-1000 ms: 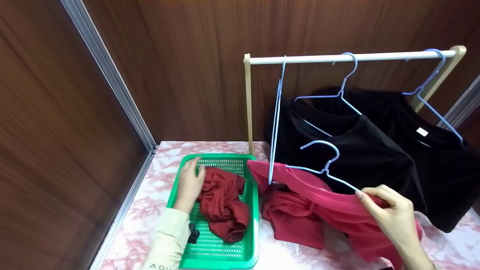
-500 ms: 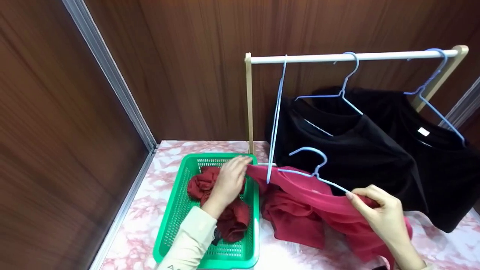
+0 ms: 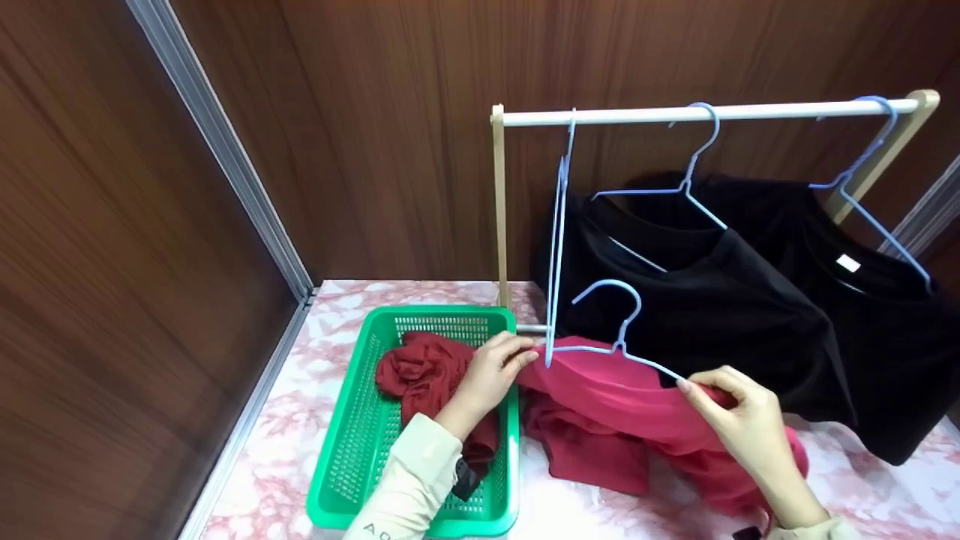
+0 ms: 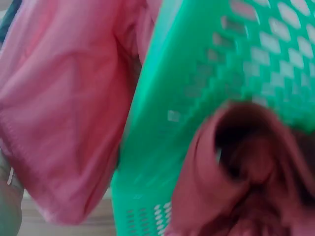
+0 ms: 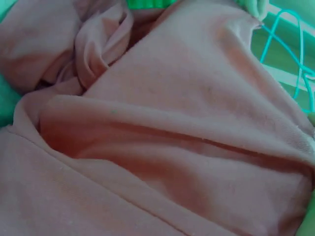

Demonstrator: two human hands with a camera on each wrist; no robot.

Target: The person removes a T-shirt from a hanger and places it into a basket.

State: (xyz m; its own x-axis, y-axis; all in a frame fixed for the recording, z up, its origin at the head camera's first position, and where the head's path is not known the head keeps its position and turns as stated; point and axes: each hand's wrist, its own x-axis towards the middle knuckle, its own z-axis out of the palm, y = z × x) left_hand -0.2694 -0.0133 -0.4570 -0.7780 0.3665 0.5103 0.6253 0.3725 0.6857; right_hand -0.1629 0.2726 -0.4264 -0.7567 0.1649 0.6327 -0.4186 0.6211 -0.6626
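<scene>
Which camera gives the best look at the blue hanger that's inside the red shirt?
The head view: the blue hanger shows its hook and both arms sticking out of the red shirt, between the left hand and right hand. The right wrist view catches only thin wire at its edge; the left wrist view shows none.

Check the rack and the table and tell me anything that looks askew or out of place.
One empty blue hanger hangs edge-on at the left end of the rail, turned unlike the two that carry black shirts. A red garment lies crumpled in the green basket, and the red shirt held by both hands is bunched on the table.
</scene>
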